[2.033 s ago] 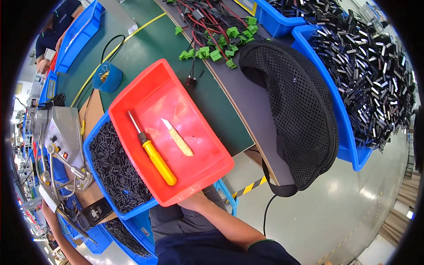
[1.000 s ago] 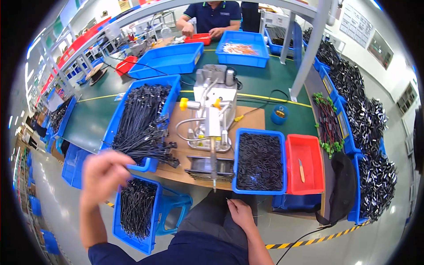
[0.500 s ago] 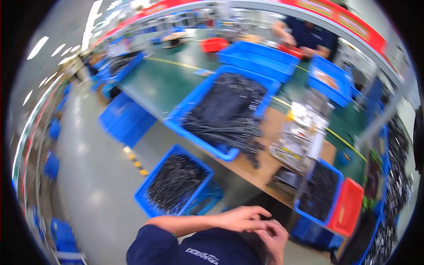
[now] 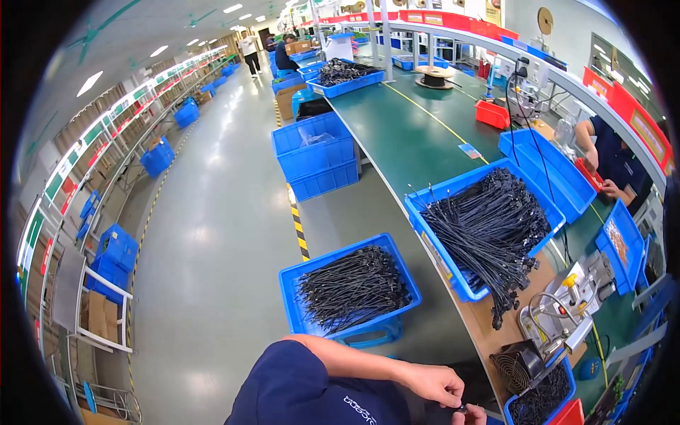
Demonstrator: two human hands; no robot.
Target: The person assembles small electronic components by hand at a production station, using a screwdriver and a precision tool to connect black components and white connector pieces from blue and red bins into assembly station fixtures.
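Presently pinching small black part (image 4: 462, 409) with left hand (image 4: 433, 384) and right hand (image 4: 473, 416); near black fan (image 4: 515, 365). Beyond left forearm (image 4: 361, 365): blue tray (image 4: 289, 300); black cables (image 4: 354, 287) within.

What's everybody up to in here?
Someone in a navy shirt has their left hand and right hand together low in the picture, with a small dark piece at the fingertips, too small to identify. Nearby, black cables fill a bin on a blue stool; more cables spill over the corner of a bin on the green bench, beside a metal machine. Across it, a co-worker handles a red tray.
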